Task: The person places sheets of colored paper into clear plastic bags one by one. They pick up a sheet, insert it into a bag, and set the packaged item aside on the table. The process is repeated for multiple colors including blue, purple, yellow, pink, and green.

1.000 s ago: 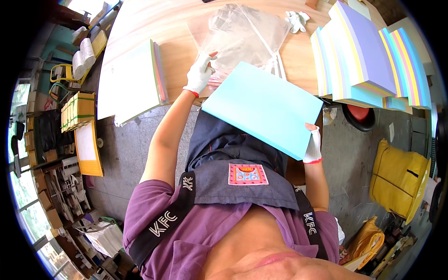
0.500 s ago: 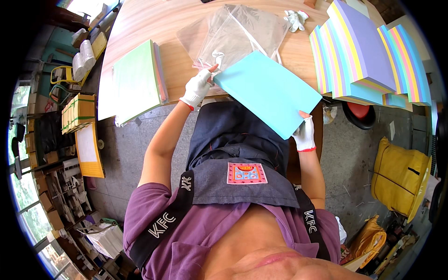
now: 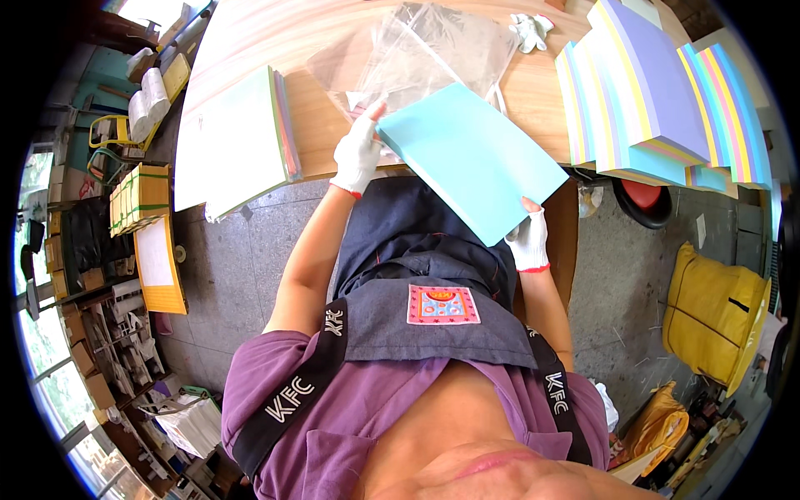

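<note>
A light blue stack of paper (image 3: 471,162) is tilted over my lap at the table's front edge. My left hand (image 3: 357,158), in a white fingerless-tipped glove, is closed at its left corner, some fingers hidden under the sheets. Gripping the lower right edge is my right hand (image 3: 530,240), gloved alike, with the thumb on top and the other fingers underneath. Just beyond the blue paper, clear plastic bags (image 3: 433,50) lie flat and overlapping on the table. The paper's far edge covers part of them.
Pastel paper stacks (image 3: 658,83) rise at the table's right. To the left lies a stack of pale sheets (image 3: 237,142) with coloured edges. A spare glove (image 3: 531,32) rests at the back. Below the table at right are a red-and-black stool (image 3: 642,200) and a yellow bundle (image 3: 712,312).
The blue paper and my right hand have shifted slightly left. My left hand has moved a little to the right, and a white curl beside its fingers no longer shows.
</note>
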`<state>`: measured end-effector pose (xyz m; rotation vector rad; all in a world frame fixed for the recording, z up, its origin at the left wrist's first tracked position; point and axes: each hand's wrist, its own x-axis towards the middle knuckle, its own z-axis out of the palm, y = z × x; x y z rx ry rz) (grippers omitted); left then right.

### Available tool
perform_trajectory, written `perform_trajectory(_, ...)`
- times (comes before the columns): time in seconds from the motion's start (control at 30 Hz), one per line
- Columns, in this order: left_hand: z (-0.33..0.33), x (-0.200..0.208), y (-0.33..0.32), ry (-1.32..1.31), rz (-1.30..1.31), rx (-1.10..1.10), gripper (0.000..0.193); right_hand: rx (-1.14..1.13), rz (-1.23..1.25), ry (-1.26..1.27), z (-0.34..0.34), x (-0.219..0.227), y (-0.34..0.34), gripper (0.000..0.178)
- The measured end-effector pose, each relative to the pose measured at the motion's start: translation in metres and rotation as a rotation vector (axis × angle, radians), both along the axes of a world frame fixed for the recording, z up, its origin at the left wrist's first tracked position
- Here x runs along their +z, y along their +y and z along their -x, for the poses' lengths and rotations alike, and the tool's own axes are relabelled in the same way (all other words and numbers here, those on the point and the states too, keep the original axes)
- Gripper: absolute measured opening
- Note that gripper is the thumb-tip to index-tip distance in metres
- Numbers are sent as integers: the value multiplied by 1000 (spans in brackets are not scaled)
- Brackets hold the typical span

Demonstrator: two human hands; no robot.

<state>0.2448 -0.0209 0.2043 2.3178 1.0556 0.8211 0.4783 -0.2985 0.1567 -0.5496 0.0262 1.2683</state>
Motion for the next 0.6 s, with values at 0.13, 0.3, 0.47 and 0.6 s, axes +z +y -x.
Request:
perform_trajectory(0.13,2,-20,-29,-117,-230,-76,68,-53,42,-17,14,16,-2,39)
perform_trajectory(0.3,-52,-27,-88,-1215,467,294,76,-44,46,-172,28,26,-10,49)
perform_trajectory(0.47,-71,-95,-79,-922,1088,207,26,-33,117,-320,37,40,-1,48)
perform_trajectory(0.6,-70,-109,-81,-1167,1263,289,26,-44,172,-352,42,41,13,47)
